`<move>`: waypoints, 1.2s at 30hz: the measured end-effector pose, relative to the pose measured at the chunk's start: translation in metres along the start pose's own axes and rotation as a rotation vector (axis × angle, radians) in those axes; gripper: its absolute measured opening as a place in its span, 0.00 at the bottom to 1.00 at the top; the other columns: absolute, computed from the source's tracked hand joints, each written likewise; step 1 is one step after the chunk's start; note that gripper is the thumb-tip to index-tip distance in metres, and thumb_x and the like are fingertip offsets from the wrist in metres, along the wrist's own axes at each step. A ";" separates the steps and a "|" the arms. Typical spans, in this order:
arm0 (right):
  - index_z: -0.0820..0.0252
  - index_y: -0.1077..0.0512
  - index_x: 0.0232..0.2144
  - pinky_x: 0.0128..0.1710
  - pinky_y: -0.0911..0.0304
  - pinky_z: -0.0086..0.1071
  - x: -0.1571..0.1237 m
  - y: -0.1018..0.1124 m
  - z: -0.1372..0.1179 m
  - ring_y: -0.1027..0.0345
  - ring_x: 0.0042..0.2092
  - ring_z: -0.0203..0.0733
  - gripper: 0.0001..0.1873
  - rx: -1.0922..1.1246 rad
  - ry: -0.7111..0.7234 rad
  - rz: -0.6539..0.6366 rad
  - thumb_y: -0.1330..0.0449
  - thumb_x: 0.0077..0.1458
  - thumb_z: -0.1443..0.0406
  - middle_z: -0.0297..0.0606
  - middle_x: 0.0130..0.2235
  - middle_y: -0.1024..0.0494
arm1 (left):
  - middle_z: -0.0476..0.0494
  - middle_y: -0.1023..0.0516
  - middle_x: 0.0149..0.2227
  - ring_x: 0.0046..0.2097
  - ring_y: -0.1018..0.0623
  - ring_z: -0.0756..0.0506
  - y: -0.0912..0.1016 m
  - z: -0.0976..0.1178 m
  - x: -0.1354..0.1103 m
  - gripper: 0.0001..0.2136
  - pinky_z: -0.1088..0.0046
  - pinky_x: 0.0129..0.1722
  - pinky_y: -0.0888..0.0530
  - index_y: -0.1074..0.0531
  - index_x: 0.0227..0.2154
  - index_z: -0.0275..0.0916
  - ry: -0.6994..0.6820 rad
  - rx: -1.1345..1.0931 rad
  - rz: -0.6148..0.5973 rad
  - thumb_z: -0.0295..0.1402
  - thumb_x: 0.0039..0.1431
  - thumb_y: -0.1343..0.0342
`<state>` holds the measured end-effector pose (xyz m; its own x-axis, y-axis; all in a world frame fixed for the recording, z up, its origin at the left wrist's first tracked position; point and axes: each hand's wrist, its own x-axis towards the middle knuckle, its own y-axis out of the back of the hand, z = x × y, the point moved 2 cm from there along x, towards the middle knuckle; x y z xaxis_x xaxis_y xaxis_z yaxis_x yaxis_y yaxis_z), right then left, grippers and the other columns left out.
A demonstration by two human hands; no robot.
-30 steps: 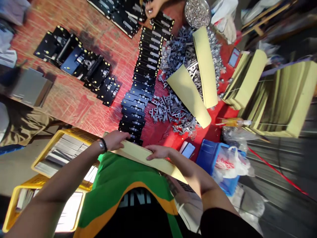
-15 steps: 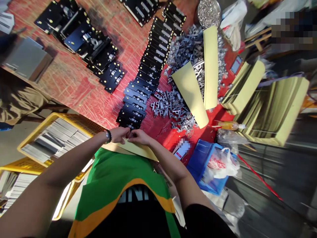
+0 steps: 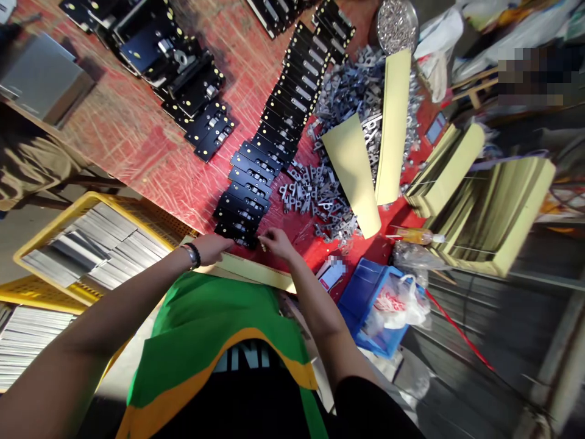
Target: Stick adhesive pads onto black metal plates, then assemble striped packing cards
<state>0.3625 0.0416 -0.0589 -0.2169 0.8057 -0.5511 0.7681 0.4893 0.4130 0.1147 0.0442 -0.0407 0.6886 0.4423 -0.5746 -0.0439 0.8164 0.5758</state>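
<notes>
The right hand (image 3: pixel 277 242) pinches a tiny piece (image 3: pixel 262 242) beside the black plates (image 3: pixel 242 207), while the left hand (image 3: pixel 210 248) rests loosely against them.

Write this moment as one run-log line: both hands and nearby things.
left hand: beside black metal plate row | right hand: fingertips at same row | beneath: pale yellow card strip

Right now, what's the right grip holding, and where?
The right hand pinches a tiny item at its fingertips; it is too small to identify.
</notes>
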 end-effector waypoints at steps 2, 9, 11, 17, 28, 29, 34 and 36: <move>0.61 0.26 0.32 0.36 0.38 0.30 0.002 -0.004 0.012 0.31 0.33 0.39 0.04 -0.210 -0.071 -0.010 0.39 0.58 0.67 0.35 0.30 0.23 | 0.39 0.18 0.42 0.46 0.20 0.36 -0.002 0.008 -0.007 0.15 0.65 0.41 0.29 0.25 0.48 0.42 -0.016 0.049 0.013 0.27 0.58 0.43; 0.65 0.24 0.42 0.47 0.36 0.34 0.000 -0.036 0.011 0.27 0.47 0.48 0.08 -0.635 -0.132 -0.043 0.42 0.64 0.68 0.52 0.46 0.20 | 0.39 0.17 0.40 0.44 0.19 0.36 -0.007 0.021 -0.014 0.15 0.64 0.42 0.28 0.25 0.50 0.44 -0.029 0.094 0.023 0.28 0.60 0.45; 0.65 0.24 0.43 0.48 0.35 0.36 -0.001 -0.037 0.009 0.27 0.48 0.50 0.09 -0.657 -0.155 0.031 0.42 0.65 0.66 0.55 0.48 0.22 | 0.38 0.17 0.39 0.44 0.19 0.36 -0.007 0.020 -0.015 0.14 0.63 0.42 0.28 0.25 0.48 0.43 -0.029 0.074 0.029 0.28 0.59 0.44; 0.60 0.26 0.33 0.49 0.35 0.38 0.003 -0.025 0.015 0.29 0.47 0.48 0.06 -0.413 -0.128 0.289 0.40 0.62 0.64 0.48 0.42 0.21 | 0.37 0.18 0.39 0.44 0.19 0.35 -0.004 0.019 -0.017 0.13 0.63 0.43 0.29 0.25 0.46 0.42 -0.009 0.013 0.029 0.27 0.59 0.43; 0.61 0.26 0.34 0.33 0.35 0.32 0.028 -0.035 0.027 0.31 0.30 0.39 0.22 0.519 -0.227 0.404 0.30 0.39 0.54 0.35 0.29 0.23 | 0.38 0.18 0.39 0.44 0.20 0.35 -0.001 0.016 -0.019 0.15 0.64 0.42 0.29 0.24 0.48 0.43 0.014 0.005 0.022 0.27 0.59 0.44; 0.61 0.26 0.35 0.35 0.33 0.33 0.028 -0.037 0.025 0.30 0.32 0.40 0.20 0.467 -0.202 0.412 0.31 0.41 0.55 0.36 0.31 0.22 | 0.37 0.18 0.39 0.45 0.20 0.35 -0.001 0.016 -0.019 0.15 0.64 0.42 0.29 0.24 0.48 0.43 0.020 0.011 0.021 0.27 0.59 0.44; 0.58 0.24 0.35 0.51 0.32 0.39 0.023 -0.041 0.013 0.27 0.46 0.45 0.07 0.028 0.014 0.398 0.39 0.55 0.62 0.43 0.41 0.20 | 0.37 0.18 0.39 0.45 0.19 0.34 0.001 0.013 -0.020 0.15 0.64 0.42 0.28 0.25 0.49 0.43 0.038 0.005 0.024 0.27 0.59 0.43; 0.57 0.24 0.35 0.55 0.34 0.39 0.021 -0.038 0.009 0.29 0.50 0.46 0.07 -0.111 0.081 0.401 0.43 0.59 0.66 0.45 0.43 0.20 | 0.38 0.18 0.39 0.45 0.19 0.35 0.001 0.012 -0.020 0.15 0.63 0.43 0.28 0.24 0.49 0.43 0.034 -0.020 0.034 0.27 0.58 0.42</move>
<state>0.3342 0.0367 -0.0930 0.0359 0.9609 -0.2746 0.7329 0.1615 0.6609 0.1099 0.0314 -0.0217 0.6613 0.4824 -0.5745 -0.0816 0.8075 0.5842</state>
